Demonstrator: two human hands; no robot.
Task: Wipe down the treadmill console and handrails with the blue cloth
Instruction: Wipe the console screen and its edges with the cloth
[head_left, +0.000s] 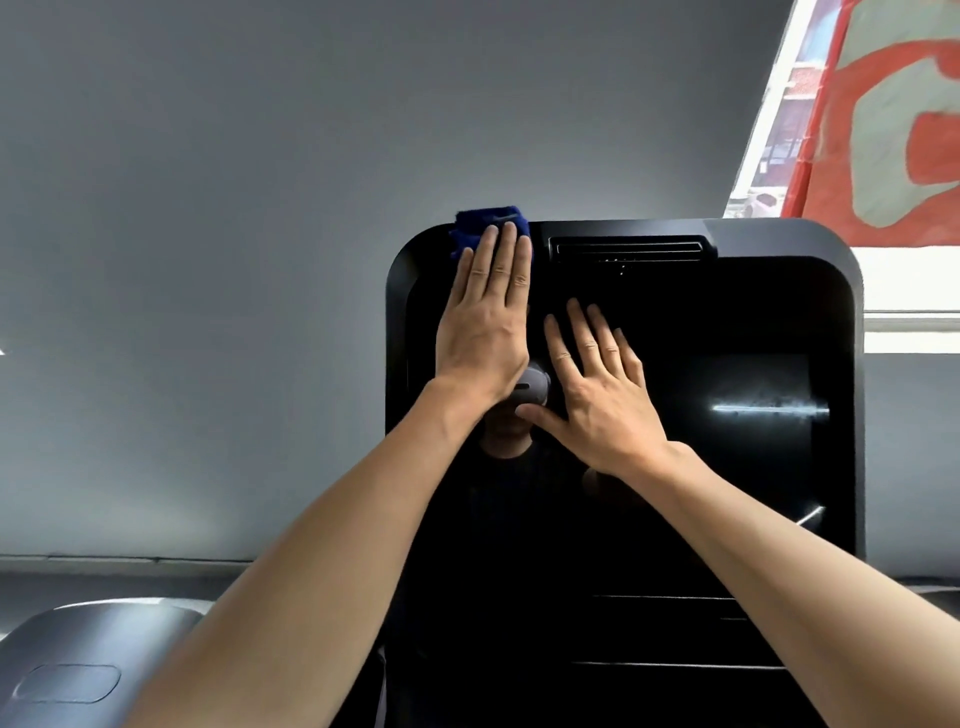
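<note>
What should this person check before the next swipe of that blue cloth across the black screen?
1. Blue cloth under the left hand: ok, straight fingers press it onto the console's upper left corner.
2. Cloth lying flat: not ok, it is bunched above the fingertips.
3. Right hand out of the path: not ok, it lies flat on the screen just beside the left.
4. Vent slot wiped: cannot tell.
5. Screen clean: not ok, a streak shows at right.
6. Handrails: cannot tell, none clearly in view.

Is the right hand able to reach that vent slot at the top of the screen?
Probably yes. The right hand lies flat on the console just below the vent, with bare screen between them. The left hand and cloth sit off to the side.
</note>
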